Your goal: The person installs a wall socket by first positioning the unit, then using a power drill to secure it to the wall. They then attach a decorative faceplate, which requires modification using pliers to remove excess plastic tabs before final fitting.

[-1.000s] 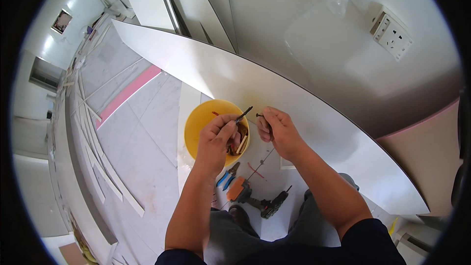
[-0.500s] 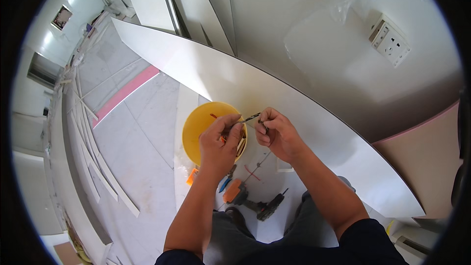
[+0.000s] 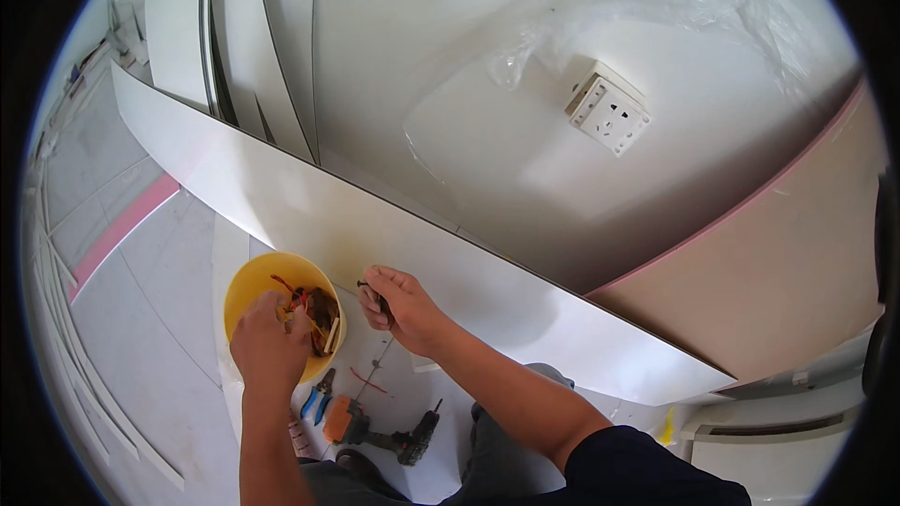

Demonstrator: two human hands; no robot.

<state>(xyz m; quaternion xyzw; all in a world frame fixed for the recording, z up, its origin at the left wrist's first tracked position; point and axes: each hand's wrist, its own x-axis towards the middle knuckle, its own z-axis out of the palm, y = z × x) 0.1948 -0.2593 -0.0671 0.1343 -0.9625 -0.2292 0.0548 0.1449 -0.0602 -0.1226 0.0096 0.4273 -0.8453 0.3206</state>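
A yellow bucket [image 3: 236,287] stands on the floor, holding red wire, brown bits and pale sticks. Into its mouth reaches my left hand [image 3: 270,342], thumb and forefinger apart, with nothing visible between them; the other fingers are partly hidden. To the right of the bucket, my right hand [image 3: 401,307] is closed around small dark screws, one screw tip [image 3: 363,284] poking out past the fingers. Below the bucket, blue-handled pliers [image 3: 318,395] lie beside a cordless drill [image 3: 380,433] with an orange battery and a bit in its chuck.
A long white panel [image 3: 450,272] stands on edge just beyond the bucket. Behind it are a socket box [image 3: 611,112], clear plastic film [image 3: 675,14] and leaning boards [image 3: 178,28]. A tan board [image 3: 741,253] curves at right. Thin white strips [image 3: 89,384] lie at left.
My view has swung right. My left hand has parted from the right and dipped into the bucket; the drill bit it held no longer shows. My right hand stays closed.
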